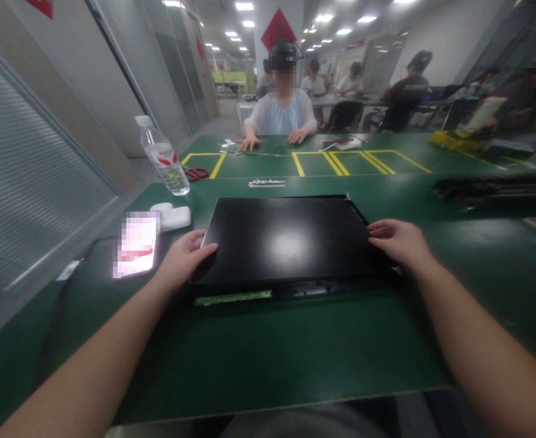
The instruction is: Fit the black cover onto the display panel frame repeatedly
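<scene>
A glossy black display panel [286, 240] lies in front of me, over a black frame [327, 287] whose edges show behind, at the right and along the near side. My left hand [189, 254] grips the panel's left edge, thumb on top and fingers at the side. At the opposite edge my right hand [398, 242] pinches the panel between thumb and fingers. A green circuit strip [233, 298] shows below the panel's near edge, left of the middle. The undersides of the panel and frame are hidden.
On the left stand a water bottle [165, 158], red-handled scissors [198, 174], white cases [174, 217] and a lit phone [137, 243]. Small white pieces [266, 182] lie beyond the panel. Dark parts [496, 190] are at the right. A person [280, 112] sits across the green table [268, 359].
</scene>
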A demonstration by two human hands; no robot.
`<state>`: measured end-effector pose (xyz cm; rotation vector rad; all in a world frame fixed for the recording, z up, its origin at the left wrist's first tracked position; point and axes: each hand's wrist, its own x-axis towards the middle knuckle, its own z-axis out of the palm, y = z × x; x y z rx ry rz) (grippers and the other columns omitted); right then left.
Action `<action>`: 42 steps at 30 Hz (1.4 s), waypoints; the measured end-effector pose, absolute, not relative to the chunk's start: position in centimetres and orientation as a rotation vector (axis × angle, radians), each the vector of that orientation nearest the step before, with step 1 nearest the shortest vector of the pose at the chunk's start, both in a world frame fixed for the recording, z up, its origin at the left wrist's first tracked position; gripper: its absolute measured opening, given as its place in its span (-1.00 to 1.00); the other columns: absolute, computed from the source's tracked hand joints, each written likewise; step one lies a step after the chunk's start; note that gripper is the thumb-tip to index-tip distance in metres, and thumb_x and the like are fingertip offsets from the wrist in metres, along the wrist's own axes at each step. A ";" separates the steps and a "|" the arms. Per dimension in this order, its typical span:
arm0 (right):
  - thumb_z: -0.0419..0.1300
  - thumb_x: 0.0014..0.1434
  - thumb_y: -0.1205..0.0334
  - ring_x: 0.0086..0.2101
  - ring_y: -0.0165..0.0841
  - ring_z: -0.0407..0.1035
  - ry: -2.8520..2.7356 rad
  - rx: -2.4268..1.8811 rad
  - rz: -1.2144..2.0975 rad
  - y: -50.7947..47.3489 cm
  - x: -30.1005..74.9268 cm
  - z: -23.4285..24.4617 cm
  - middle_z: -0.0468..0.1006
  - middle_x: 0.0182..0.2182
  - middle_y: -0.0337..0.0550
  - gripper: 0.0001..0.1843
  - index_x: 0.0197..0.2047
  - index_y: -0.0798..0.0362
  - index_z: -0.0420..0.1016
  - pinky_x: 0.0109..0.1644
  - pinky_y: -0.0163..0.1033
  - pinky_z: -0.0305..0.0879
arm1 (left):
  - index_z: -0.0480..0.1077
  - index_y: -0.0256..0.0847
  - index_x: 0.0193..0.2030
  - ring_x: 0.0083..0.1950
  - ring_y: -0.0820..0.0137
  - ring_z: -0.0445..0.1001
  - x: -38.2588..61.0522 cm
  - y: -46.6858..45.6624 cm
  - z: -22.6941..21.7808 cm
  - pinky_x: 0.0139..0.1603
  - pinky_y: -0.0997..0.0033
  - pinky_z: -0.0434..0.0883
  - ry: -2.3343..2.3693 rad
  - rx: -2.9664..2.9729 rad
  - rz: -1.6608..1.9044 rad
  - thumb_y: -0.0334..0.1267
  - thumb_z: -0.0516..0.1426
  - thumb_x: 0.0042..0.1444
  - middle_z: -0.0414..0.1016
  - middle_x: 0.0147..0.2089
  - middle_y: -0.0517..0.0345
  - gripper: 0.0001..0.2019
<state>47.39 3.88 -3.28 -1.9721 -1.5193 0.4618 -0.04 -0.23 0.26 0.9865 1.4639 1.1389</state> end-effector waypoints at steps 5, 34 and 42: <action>0.40 -0.02 0.27 -0.22 -0.11 0.67 -1.546 -1.952 0.430 4.0 47.5 -3.5 0.76 -0.31 -0.13 -0.76 -0.20 -0.06 0.70 -0.03 -0.03 0.57 | 0.47 -0.24 -0.01 -0.26 0.20 0.76 0.0 -0.2 0.3 -0.25 0.34 0.62 1.475 0.994 1.142 -0.48 0.33 0.03 0.77 -0.30 0.07 -0.63; 0.41 -0.05 0.27 -0.25 -0.11 0.66 -1.524 -1.940 0.408 3.7 47.3 -3.2 0.74 -0.36 -0.16 -0.77 -0.25 -0.06 0.70 -0.07 -0.03 0.57 | 0.45 -0.23 -0.01 -0.30 0.20 0.75 0.1 -0.3 0.5 -0.22 0.31 0.63 1.476 0.995 1.146 -0.49 0.35 0.02 0.76 -0.31 0.09 -0.62; 0.41 -0.06 0.24 -0.25 -0.11 0.67 -1.552 -1.915 0.384 3.9 47.7 -3.7 0.74 -0.36 -0.16 -0.78 -0.25 -0.08 0.70 -0.09 -0.04 0.58 | 0.45 -0.26 0.01 -0.32 0.23 0.73 -0.1 -0.3 0.4 -0.25 0.36 0.61 1.468 0.993 1.138 -0.49 0.35 0.02 0.75 -0.31 0.04 -0.60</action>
